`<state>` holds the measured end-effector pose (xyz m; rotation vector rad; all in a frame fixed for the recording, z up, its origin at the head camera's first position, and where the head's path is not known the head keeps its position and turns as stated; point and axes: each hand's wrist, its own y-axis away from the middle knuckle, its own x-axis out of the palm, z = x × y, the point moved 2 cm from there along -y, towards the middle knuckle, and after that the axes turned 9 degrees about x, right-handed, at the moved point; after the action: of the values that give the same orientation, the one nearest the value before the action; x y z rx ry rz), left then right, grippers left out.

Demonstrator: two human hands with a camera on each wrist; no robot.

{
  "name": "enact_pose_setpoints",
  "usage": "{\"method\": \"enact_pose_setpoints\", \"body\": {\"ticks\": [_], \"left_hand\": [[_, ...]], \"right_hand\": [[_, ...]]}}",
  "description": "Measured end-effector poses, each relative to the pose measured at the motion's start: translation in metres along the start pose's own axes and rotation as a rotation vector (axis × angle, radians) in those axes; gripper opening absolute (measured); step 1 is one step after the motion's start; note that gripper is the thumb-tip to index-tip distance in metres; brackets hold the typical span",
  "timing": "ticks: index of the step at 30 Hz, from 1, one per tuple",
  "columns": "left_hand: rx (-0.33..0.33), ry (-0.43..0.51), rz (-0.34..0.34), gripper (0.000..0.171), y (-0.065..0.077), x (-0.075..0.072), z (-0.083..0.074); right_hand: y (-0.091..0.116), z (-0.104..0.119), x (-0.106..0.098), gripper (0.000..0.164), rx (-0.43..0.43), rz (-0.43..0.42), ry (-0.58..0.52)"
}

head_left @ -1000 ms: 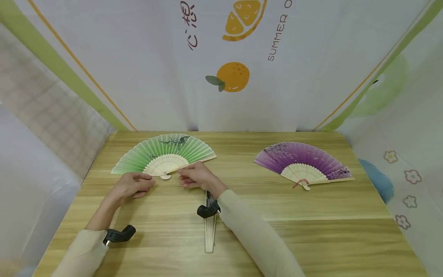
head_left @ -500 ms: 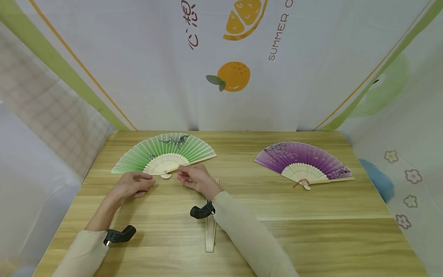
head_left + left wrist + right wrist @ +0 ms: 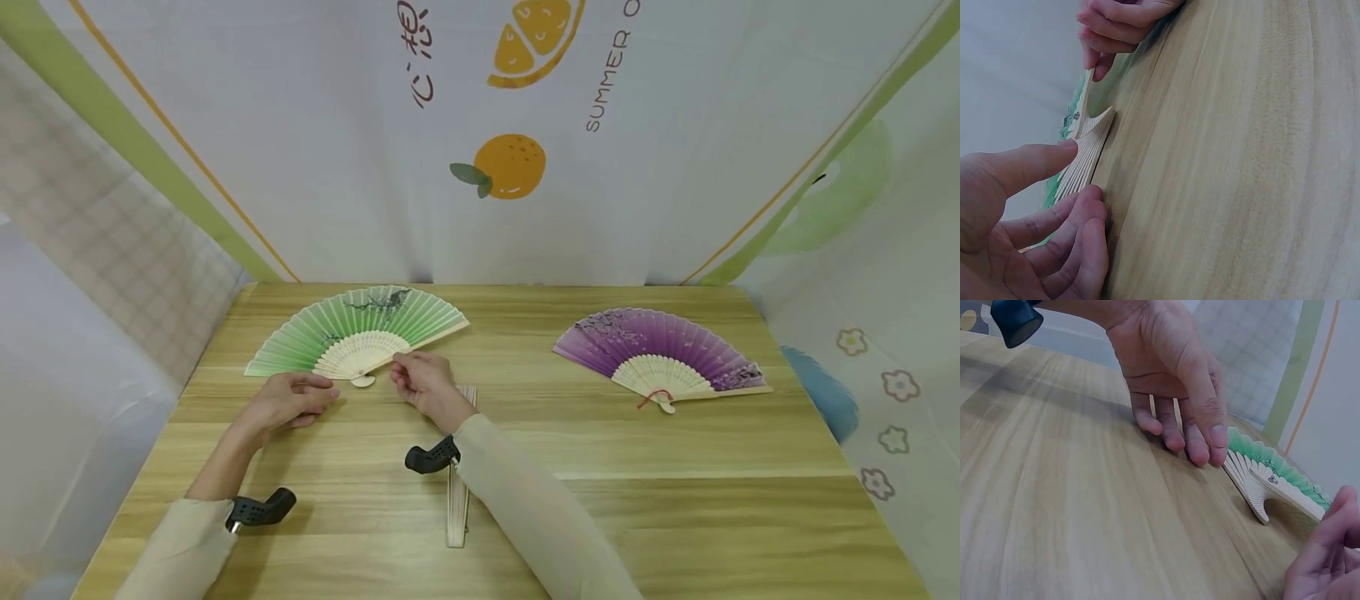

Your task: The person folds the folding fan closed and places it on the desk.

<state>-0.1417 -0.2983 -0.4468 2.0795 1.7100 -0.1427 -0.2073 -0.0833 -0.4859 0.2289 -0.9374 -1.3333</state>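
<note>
A spread green folding fan [image 3: 307, 337] with pale ribs lies toward the back left of the table. My right hand [image 3: 426, 383] pinches its right outer rib, and that side stands raised off the tabletop in the right wrist view. At the left lower edge of the fan is my left hand [image 3: 288, 400], its relaxed fingers right at the ribs. In the left wrist view, the left thumb [image 3: 1035, 165] and fingers lie apart, with the fan's ribs [image 3: 1082, 165] showing beyond. The fan's pivot end [image 3: 1262, 509] shows in the right wrist view.
An open purple folding fan [image 3: 645, 337] with a red cord lies at the back right. A folded fan [image 3: 457, 508] lies upright in the middle, partly under my right forearm. White printed cloth [image 3: 600, 208] hangs behind the wooden table [image 3: 712, 517].
My right hand has shifted slightly up along the green fan's right rib, and that side has risen a little. My left hand and the purple fan have stayed in place.
</note>
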Motion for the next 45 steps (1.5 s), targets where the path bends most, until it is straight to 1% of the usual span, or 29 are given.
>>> {"method": "enact_pose_setpoints", "body": {"ticks": [7,14,20,23,26,28,30,34,36,40,45], "left_hand": [[-0.011,0.003,-0.004,0.057,0.000,0.001,-0.001],[-0.016,0.019,-0.021,0.055,0.000,0.006,-0.002],[-0.004,0.082,-0.016,0.058,-0.001,0.010,-0.003],[0.012,0.122,-0.039,0.062,-0.002,0.010,-0.002],[0.018,0.192,-0.086,0.061,-0.003,0.010,0.000],[0.020,0.256,-0.118,0.057,-0.004,0.010,0.001],[0.017,0.347,-0.155,0.047,-0.004,0.010,0.002],[0.020,0.561,-0.234,0.018,-0.005,0.007,0.002],[0.023,0.644,-0.265,0.014,-0.005,0.004,0.002],[0.025,0.728,-0.286,0.016,-0.004,0.002,0.000],[0.073,0.799,-0.270,0.017,-0.003,0.007,-0.003]], "right_hand": [[0.003,0.000,0.000,0.020,-0.025,0.005,0.011],[0.014,0.006,0.003,0.023,-0.069,0.022,0.039],[0.022,0.011,0.006,0.023,-0.081,0.034,0.031],[0.025,0.013,0.005,0.023,-0.091,0.041,0.015],[0.026,0.015,0.004,0.022,-0.103,0.051,0.001],[0.026,0.016,0.003,0.021,-0.107,0.055,-0.004],[0.026,0.016,0.002,0.021,-0.102,0.064,-0.002],[0.027,0.016,0.002,0.023,-0.099,0.075,0.015],[0.027,0.016,0.004,0.023,-0.102,0.078,0.023],[0.030,0.017,0.005,0.021,-0.102,0.092,0.026],[0.035,0.020,0.001,0.019,-0.108,0.101,0.000]]}}
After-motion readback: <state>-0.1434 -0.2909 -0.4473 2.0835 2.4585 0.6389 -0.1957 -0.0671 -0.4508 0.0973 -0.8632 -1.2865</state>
